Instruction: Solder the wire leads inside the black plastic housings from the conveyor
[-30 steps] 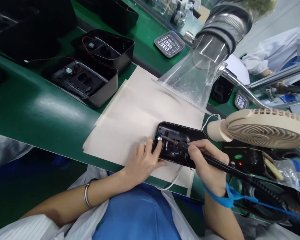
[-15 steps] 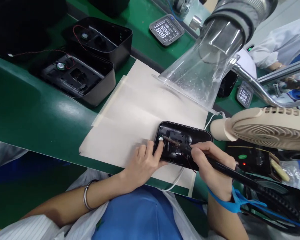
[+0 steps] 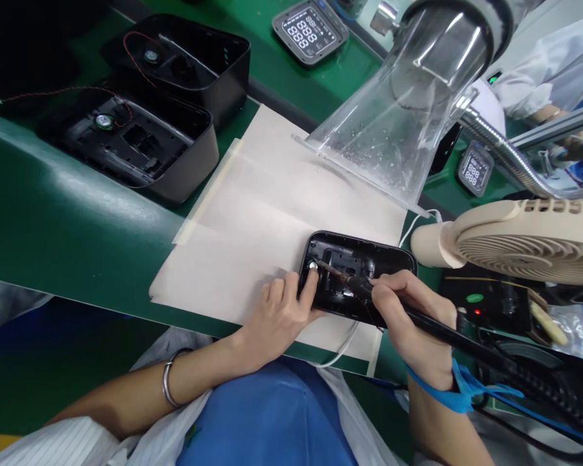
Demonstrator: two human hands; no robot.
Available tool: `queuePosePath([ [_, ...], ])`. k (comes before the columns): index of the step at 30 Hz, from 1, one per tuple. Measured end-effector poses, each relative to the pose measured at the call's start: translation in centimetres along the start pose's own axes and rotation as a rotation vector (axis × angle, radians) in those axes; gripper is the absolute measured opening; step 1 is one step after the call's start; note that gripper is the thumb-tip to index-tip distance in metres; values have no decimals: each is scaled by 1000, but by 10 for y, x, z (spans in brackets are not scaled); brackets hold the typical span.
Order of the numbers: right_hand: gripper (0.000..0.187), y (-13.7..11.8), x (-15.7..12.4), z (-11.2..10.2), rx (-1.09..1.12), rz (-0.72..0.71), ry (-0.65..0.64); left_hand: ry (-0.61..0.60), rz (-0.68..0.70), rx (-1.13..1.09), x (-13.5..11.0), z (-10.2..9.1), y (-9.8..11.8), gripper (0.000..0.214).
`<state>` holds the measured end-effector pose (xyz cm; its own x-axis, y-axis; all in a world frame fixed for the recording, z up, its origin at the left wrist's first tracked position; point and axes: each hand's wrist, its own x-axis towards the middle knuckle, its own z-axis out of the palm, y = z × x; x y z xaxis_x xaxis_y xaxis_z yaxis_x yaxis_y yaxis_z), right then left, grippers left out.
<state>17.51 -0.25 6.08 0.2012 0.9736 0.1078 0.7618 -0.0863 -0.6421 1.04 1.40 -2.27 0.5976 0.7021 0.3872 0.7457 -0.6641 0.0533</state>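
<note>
A black plastic housing lies open side up on a pale sheet on the green bench. At its left end my left hand grips the near wall, thumb outside and index fingertip pressed on a small round silvery part inside. The other fingers are bent. My right hand is closed around the handle of a soldering iron. The iron slants over the housing from the right, its tip beside the round part. Whether the tip touches it I cannot tell.
Two larger black housings with red wires stand at upper left. A clear fume hood hangs beyond the sheet. A beige fan is at right, above a black box. Display units lie behind. A person's sleeve shows at upper right.
The view has shifted slightly, so the background housings and display sit a little further left and higher. Both hands keep nearly the same place, with the iron's tip still by the round part.
</note>
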Motion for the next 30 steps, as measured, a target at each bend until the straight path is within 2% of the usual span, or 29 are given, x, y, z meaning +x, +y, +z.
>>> queuePosePath([
  [13,16,-2,-1,0,28,7,-9,-10,-6,-6,-4,2,1,55],
  [16,15,0,-2,-1,45,20,-13,14,-8,-66,-5,3,-2,60],
  [18,13,3,-4,-4,83,29,22,75,-9,-170,-5,4,-5,65],
  [20,9,8,-6,-10,145,25,121,150,-43,-290,-4,5,-9,69],
  [23,6,14,-8,-20,211,9,237,140,-167,-466,-1,6,-13,57],
  [25,5,14,-7,-26,168,-7,187,79,-220,-565,3,7,-17,37],
  [27,6,11,-4,-29,92,-34,78,37,-229,-629,8,7,-20,22],
  [30,8,6,1,-28,38,-76,-33,-7,-231,-675,13,6,-26,26],
])
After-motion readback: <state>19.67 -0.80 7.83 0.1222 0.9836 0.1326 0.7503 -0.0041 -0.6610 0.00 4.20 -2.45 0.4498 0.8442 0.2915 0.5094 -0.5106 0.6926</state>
